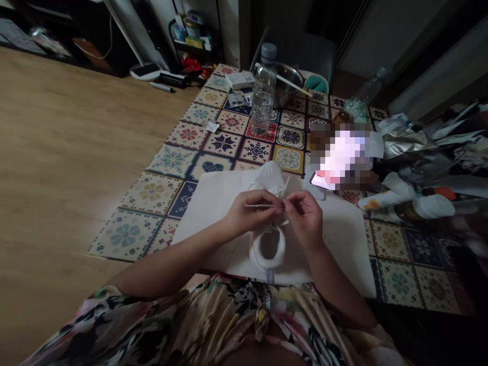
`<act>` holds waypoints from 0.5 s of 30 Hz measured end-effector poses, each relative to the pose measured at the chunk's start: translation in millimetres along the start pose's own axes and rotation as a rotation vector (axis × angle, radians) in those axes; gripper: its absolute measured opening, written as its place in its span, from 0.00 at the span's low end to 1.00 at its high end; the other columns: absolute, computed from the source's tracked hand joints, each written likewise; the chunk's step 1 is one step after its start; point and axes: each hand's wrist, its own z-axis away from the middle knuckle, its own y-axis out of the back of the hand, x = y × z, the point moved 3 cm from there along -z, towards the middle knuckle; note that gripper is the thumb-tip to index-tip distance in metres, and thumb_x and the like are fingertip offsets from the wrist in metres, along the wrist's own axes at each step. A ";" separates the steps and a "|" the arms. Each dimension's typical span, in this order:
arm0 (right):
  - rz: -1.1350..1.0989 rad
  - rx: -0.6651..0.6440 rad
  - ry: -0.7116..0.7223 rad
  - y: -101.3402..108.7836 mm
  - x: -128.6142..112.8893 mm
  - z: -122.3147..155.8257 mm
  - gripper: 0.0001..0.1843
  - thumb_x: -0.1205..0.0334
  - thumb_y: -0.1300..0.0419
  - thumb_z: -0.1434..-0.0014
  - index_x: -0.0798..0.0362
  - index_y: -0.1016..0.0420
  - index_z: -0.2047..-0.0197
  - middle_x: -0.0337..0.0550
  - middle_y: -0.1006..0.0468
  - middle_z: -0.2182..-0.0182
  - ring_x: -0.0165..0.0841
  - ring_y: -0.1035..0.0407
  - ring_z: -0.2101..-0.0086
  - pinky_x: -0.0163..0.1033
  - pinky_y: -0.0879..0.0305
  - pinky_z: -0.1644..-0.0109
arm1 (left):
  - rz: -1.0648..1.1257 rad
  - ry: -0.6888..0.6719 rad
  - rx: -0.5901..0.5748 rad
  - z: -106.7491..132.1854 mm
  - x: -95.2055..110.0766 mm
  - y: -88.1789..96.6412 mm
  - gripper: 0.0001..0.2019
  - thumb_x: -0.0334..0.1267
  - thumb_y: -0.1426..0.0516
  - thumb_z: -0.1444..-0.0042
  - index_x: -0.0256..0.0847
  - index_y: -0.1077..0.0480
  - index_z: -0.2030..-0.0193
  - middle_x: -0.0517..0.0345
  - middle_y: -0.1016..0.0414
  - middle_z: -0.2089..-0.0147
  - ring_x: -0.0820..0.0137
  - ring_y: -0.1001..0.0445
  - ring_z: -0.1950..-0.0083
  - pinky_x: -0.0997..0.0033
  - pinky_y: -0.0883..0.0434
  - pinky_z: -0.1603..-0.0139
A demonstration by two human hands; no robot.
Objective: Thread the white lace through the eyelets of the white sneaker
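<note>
A white shoe (268,254) rests on a large white sheet (343,244), its toe pointing away from me and its round opening nearest my body. A narrow purple strip shows at the heel. Over the middle of the shoe my left hand (255,209) is closed in a pinch, with a thin white shoelace (259,206) running along its fingers. My right hand (305,216) meets it fingertip to fingertip, also pinching at the lace. Loose lace pieces stick out around the fingers. The shoe's lacing area is mostly hidden beneath both hands.
A tiled-pattern tablecloth (168,157) covers the table. Beyond the sheet stands a water bottle (263,91), with a metal pot (287,79) behind it. A lit, blurred phone (339,157) leans at the right. Tubes, a white-capped bottle (430,207) and plastic wrappings crowd the right side.
</note>
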 end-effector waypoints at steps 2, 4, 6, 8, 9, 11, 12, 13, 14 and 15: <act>0.027 -0.061 0.043 0.9 -2.7 -0.6 0.05 0.57 0.40 0.37 0.48 0.26 0.62 0.40 0.23 0.68 0.33 0.29 0.67 0.37 0.32 0.62 | -0.062 -0.096 0.026 -0.1 2.4 3.6 0.14 0.48 0.32 0.50 0.37 0.21 0.68 0.52 0.19 0.67 0.71 0.23 0.67 0.72 0.26 0.63; 0.064 -0.137 0.114 1.7 -6.9 -1.3 0.04 0.62 0.41 0.37 0.48 0.25 0.61 0.42 0.22 0.65 0.34 0.28 0.64 0.39 0.32 0.59 | -0.110 -0.198 0.052 -1.0 3.9 7.4 0.12 0.47 0.33 0.48 0.39 0.20 0.68 0.51 0.19 0.67 0.70 0.23 0.66 0.71 0.26 0.61; 0.090 -0.186 0.168 2.1 -10.2 -2.2 0.04 0.66 0.41 0.39 0.49 0.25 0.62 0.42 0.24 0.65 0.33 0.29 0.64 0.38 0.33 0.61 | -0.115 -0.262 0.056 -2.1 4.2 9.5 0.11 0.46 0.33 0.48 0.39 0.20 0.69 0.51 0.19 0.68 0.70 0.23 0.65 0.71 0.26 0.60; 0.118 -0.214 0.194 1.0 -10.9 -2.8 0.05 0.68 0.41 0.42 0.49 0.26 0.64 0.41 0.24 0.65 0.33 0.30 0.65 0.37 0.34 0.63 | -0.079 -0.243 0.057 -3.4 3.1 9.5 0.12 0.46 0.32 0.50 0.39 0.20 0.70 0.52 0.20 0.68 0.70 0.23 0.66 0.71 0.26 0.61; 0.136 -0.225 0.201 0.0 -10.1 -2.8 0.05 0.68 0.41 0.42 0.49 0.26 0.65 0.42 0.24 0.65 0.33 0.30 0.65 0.37 0.34 0.64 | -0.053 -0.204 0.067 -3.8 2.1 9.1 0.13 0.47 0.32 0.51 0.38 0.21 0.71 0.52 0.20 0.69 0.71 0.23 0.66 0.72 0.26 0.62; 0.165 -0.211 0.220 -1.5 -7.2 -2.3 0.03 0.67 0.39 0.42 0.49 0.27 0.65 0.41 0.24 0.65 0.34 0.30 0.64 0.38 0.33 0.63 | 0.005 -0.096 0.096 -4.2 -0.4 7.7 0.15 0.48 0.30 0.54 0.37 0.22 0.72 0.54 0.21 0.71 0.72 0.25 0.69 0.73 0.27 0.67; 0.168 -0.191 0.233 -1.8 -5.4 -1.9 0.03 0.66 0.39 0.42 0.48 0.27 0.64 0.41 0.24 0.65 0.34 0.29 0.64 0.39 0.33 0.62 | 0.034 -0.041 0.114 -4.0 -1.7 7.0 0.16 0.48 0.30 0.56 0.37 0.22 0.72 0.55 0.22 0.73 0.73 0.26 0.72 0.75 0.28 0.70; 0.163 -0.165 0.248 -1.7 -3.9 -1.4 0.03 0.65 0.38 0.41 0.47 0.27 0.63 0.40 0.24 0.65 0.34 0.29 0.65 0.39 0.33 0.62 | 0.060 0.012 0.128 -3.8 -3.1 6.3 0.16 0.48 0.29 0.57 0.36 0.22 0.72 0.57 0.23 0.75 0.75 0.28 0.75 0.76 0.30 0.73; 0.159 -0.141 0.266 -1.4 -2.8 -1.0 0.04 0.64 0.38 0.41 0.46 0.27 0.61 0.40 0.24 0.65 0.34 0.29 0.65 0.39 0.32 0.62 | 0.083 0.057 0.137 -3.5 -4.4 5.7 0.17 0.48 0.29 0.58 0.36 0.23 0.71 0.59 0.25 0.77 0.76 0.31 0.78 0.77 0.33 0.77; 0.160 -0.124 0.289 -1.1 -2.4 -0.6 0.05 0.63 0.38 0.40 0.45 0.27 0.60 0.40 0.24 0.65 0.35 0.29 0.65 0.40 0.32 0.61 | 0.101 0.092 0.140 -3.2 -5.7 5.3 0.17 0.48 0.29 0.58 0.36 0.23 0.71 0.60 0.27 0.79 0.77 0.33 0.80 0.78 0.36 0.80</act>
